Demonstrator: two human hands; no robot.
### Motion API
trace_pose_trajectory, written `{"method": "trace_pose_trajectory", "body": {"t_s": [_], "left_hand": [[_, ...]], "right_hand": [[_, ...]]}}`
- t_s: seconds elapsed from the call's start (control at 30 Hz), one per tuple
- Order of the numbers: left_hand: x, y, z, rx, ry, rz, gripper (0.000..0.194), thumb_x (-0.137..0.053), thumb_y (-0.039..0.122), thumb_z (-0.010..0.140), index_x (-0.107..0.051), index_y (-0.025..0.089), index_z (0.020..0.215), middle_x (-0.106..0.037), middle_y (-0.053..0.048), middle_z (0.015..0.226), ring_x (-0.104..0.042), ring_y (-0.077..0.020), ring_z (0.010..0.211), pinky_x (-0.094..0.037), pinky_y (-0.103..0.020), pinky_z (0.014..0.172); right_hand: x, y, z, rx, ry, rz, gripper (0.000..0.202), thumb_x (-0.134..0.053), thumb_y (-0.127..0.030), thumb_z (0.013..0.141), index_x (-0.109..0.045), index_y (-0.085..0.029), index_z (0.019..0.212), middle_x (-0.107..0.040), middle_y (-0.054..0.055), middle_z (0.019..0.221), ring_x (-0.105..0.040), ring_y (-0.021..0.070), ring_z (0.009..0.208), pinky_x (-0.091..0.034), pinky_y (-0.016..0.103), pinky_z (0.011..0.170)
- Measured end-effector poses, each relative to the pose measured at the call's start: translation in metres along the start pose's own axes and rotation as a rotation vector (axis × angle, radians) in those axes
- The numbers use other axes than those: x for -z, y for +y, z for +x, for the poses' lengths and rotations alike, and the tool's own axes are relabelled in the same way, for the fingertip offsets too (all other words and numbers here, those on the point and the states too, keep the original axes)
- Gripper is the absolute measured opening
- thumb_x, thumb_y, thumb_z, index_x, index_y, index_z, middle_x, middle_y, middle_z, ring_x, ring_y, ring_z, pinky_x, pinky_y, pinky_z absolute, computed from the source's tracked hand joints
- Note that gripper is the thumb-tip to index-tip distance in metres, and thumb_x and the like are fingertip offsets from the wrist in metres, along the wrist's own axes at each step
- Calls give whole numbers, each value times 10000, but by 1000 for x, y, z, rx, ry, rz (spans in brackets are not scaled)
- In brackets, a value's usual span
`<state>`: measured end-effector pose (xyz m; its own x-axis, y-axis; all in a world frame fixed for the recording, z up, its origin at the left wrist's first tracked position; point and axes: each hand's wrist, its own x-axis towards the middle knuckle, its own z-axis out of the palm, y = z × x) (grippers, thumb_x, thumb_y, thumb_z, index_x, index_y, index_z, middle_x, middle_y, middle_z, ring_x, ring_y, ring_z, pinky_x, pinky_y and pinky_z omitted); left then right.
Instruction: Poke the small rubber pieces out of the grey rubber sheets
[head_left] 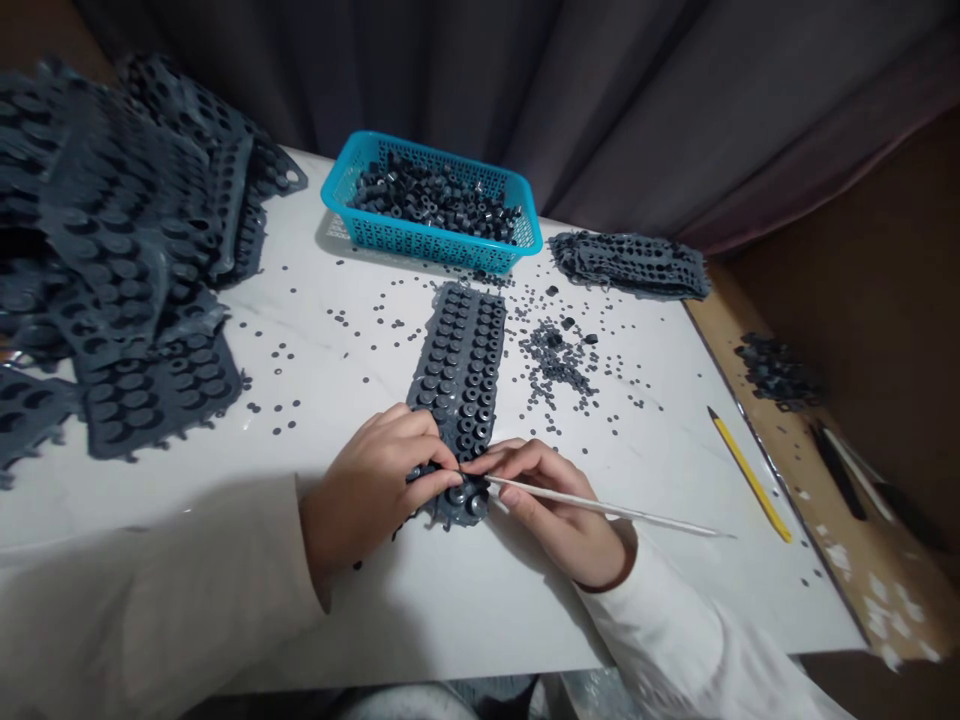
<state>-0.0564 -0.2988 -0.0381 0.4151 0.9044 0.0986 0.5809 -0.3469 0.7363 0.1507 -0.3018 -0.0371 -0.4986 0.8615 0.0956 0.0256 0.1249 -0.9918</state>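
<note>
A dark grey rubber sheet (459, 350) with rows of round raised parts lies lengthwise in front of me. My left hand (390, 465) is closed at its near end, thumb and forefinger pinching the sheet's edge area. Beside it, my right hand (551, 495) grips a thin whitish stick (622, 510) between thumb and fingers. The stick's left end meets the sheet near my left fingertips; its tip is hidden there. Small dark discs (559, 360) are scattered to the right of the sheet.
A blue basket (435, 240) of small dark rubber pieces stands at the back. Heaped rubber sheets (127, 220) fill the left side. Stacked strips (630, 265) lie back right, and a yellow pencil-like tool (750, 478) rests near the table's right edge.
</note>
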Motion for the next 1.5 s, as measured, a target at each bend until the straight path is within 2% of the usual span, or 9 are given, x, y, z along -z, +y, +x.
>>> {"method": "trace_pose_trajectory", "body": {"t_s": [0.57,0.73,0.97,1.17,1.5], "left_hand": [[-2,-1,0,6,-13,0,123,-567,263,849,-628,201,762,-557,-4,781,-486,-162,808,-373,-299,744],[-2,-2,1,2,-18,0,115,-574,246,844,-626,197,754,-549,2,770,-479,-157,803,-367,-295,742],[-1,-1,0,-12,-11,1,148,-543,252,859,-625,196,750,-552,-6,763,-483,-161,792,-372,-303,741],[-2,-1,-1,-22,14,9,77,-588,243,827,-629,204,776,-551,-6,778,-477,-167,805,-371,-306,745],[-1,0,0,-9,-6,-18,127,-557,232,850,-632,198,754,-551,-4,761,-485,-162,797,-373,-297,736]], "right_hand": [[1,3,-4,97,-60,-188,64,-443,-236,924,-495,-231,962,-622,102,1086,-578,204,988,-462,408,828],[0,5,-5,139,-43,-261,98,-442,-252,926,-510,-232,994,-617,107,1104,-581,201,1006,-478,397,832],[-2,2,-5,33,35,-96,91,-478,-286,913,-523,-215,949,-634,112,1090,-589,212,1033,-486,405,854],[0,0,-2,-40,88,32,85,-490,-281,906,-529,-208,921,-604,113,1166,-588,208,1041,-474,404,875],[2,0,-2,22,-22,-75,47,-515,-227,890,-547,-202,915,-653,102,1059,-592,197,997,-468,375,837]]}}
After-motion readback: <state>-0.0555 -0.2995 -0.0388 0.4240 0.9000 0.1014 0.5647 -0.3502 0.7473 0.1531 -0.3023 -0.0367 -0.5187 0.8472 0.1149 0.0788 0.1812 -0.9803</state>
